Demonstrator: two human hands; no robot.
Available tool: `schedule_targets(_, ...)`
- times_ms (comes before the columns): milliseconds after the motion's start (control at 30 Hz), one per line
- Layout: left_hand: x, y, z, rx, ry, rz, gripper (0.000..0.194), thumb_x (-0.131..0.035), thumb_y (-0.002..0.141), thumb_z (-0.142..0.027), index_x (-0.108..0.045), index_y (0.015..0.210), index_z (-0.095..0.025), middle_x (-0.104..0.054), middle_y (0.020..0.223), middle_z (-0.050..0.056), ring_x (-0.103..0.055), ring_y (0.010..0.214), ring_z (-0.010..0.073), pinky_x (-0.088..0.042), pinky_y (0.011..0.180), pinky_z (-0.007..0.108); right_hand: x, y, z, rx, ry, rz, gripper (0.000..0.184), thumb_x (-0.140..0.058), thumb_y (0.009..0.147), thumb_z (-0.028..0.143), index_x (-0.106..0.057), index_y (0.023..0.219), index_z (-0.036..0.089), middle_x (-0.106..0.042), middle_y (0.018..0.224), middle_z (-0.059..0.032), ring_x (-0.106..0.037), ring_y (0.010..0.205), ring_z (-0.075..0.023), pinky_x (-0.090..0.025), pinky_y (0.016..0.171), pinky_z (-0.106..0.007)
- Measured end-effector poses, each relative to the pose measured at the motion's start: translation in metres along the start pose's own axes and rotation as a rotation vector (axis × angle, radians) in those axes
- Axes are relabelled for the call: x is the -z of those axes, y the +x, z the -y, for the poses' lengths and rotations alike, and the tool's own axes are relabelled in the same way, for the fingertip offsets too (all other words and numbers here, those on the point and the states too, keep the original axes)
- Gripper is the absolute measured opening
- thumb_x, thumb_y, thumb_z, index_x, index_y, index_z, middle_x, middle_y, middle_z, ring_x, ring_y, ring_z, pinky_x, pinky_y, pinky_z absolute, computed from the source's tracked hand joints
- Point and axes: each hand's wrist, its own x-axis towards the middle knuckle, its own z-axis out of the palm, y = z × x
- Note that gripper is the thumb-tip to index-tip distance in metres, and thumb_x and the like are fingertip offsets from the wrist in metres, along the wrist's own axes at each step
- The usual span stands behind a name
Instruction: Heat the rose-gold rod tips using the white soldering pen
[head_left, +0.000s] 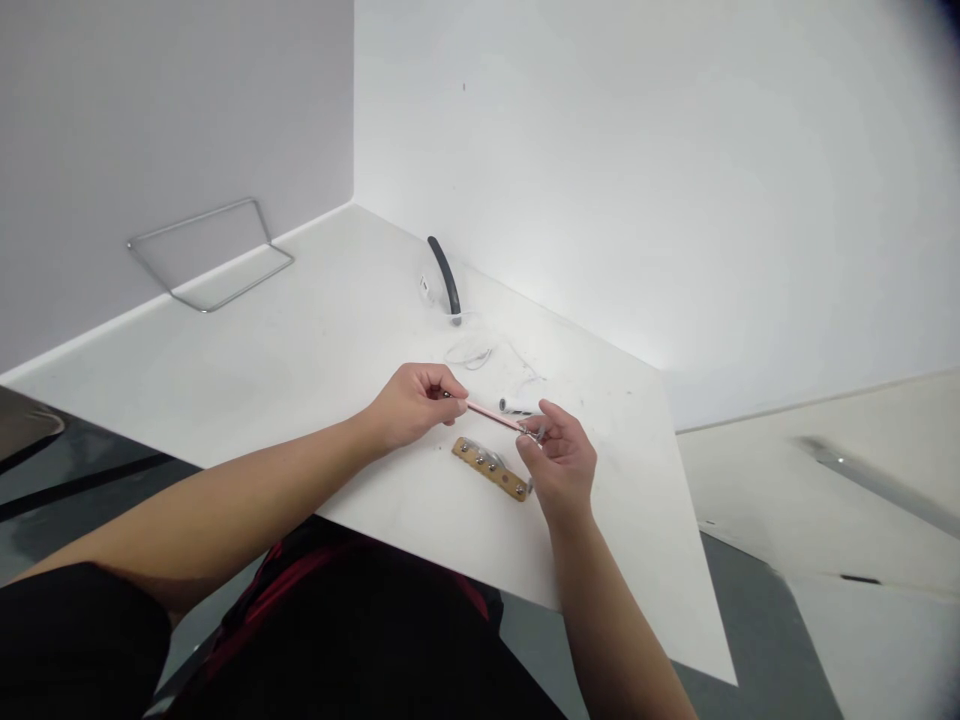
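- Rod (491,413): between left hand (415,405) and right hand (562,462), over table (652,540).
- Strip (491,470): on table, before rod.
- Cylinder (516,406): just behind rod, near right hand.
- Cable (480,362): behind rod; curved bar (448,280) beyond it.
- Wire frame (247,287): far left, by wall (180,120).

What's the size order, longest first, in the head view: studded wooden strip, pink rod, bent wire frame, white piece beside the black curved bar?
1. Bent wire frame
2. Studded wooden strip and pink rod: unranked, as they look close in length and fingers partly cover the rod.
3. White piece
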Motion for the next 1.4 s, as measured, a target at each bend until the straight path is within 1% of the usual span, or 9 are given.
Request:
schedule_targets(200,-0.0011,0.0003,0.0007,0.012,0.010,0.001,0.005,-0.065,0.067,-0.015,-0.061,0.069,-0.013,-0.058,0.055,-0.002,-0.055,0.053,0.0083,-0.043,0.053,0.021,0.0000,0.0004,-0.0001,-0.035,0.050,0.003,0.042,-0.066,0.071,0.018,-0.054,0.110,0.023,-0.061,0.082,-0.0039,-0.058,0.082,-0.0196,-0.046,0.074,-0.038)
schedule_targets(600,-0.0027,-0.0001,-0.0007,0.020,0.014,0.023,0.004,-0.064,0.066,-0.014,-0.061,0.068,-0.013,-0.058,0.055,-0.002,-0.054,0.053,0.0082,-0.042,0.053,0.021,0.0011,0.0013,0.0005,-0.042,0.051,0.003,0.041,-0.066,0.070,0.018,-0.055,0.110,0.023,-0.062,0.081,-0.0040,-0.057,0.080,-0.0191,-0.045,0.071,-0.037)
schedule_targets(833,-0.0019,-0.0004,0.0007,0.029,0.025,0.050,0.004,-0.064,0.067,-0.015,-0.061,0.069,-0.013,-0.058,0.054,-0.001,-0.053,0.052,0.0084,-0.040,0.052,0.022,0.0014,0.0017,0.0029,-0.031,0.063,0.003,0.046,-0.066,0.068,0.016,-0.053,0.111,0.024,-0.063,0.077,-0.0022,-0.059,0.076,-0.0190,-0.046,0.072,-0.037)
schedule_targets(967,-0.0018,-0.0007,0.0013,0.030,0.019,0.057,0.004,-0.064,0.067,-0.016,-0.062,0.069,-0.013,-0.058,0.055,-0.001,-0.053,0.052,0.0084,-0.040,0.052,0.022,0.0021,0.0010,0.0040,-0.049,0.071,-0.001,0.048,-0.066,0.067,0.015,-0.053,0.112,0.024,-0.063,0.075,-0.0013,-0.060,0.075,-0.0187,-0.047,0.072,-0.037)
schedule_targets(1267,-0.0023,-0.0015,-0.0020,0.048,0.028,0.077,0.005,-0.065,0.066,-0.015,-0.062,0.069,-0.013,-0.058,0.054,-0.001,-0.053,0.052,0.0083,-0.040,0.052,0.022,0.0036,0.0008,0.0023,-0.077,0.148,0.004,0.051,-0.068,0.065,0.015,-0.053,0.113,0.024,-0.064,0.074,-0.0006,-0.061,0.076,-0.0193,-0.047,0.077,-0.040)
schedule_targets(1400,-0.0023,-0.0018,-0.0020,0.053,0.024,0.081,0.005,-0.064,0.066,-0.015,-0.061,0.069,-0.013,-0.058,0.054,-0.001,-0.053,0.052,0.0083,-0.040,0.051,0.022,0.0049,0.0004,0.0018,-0.067,0.178,0.026,0.051,-0.068,0.066,0.014,-0.052,0.113,0.024,-0.065,0.074,-0.0009,-0.062,0.076,-0.0193,-0.046,0.080,-0.042)
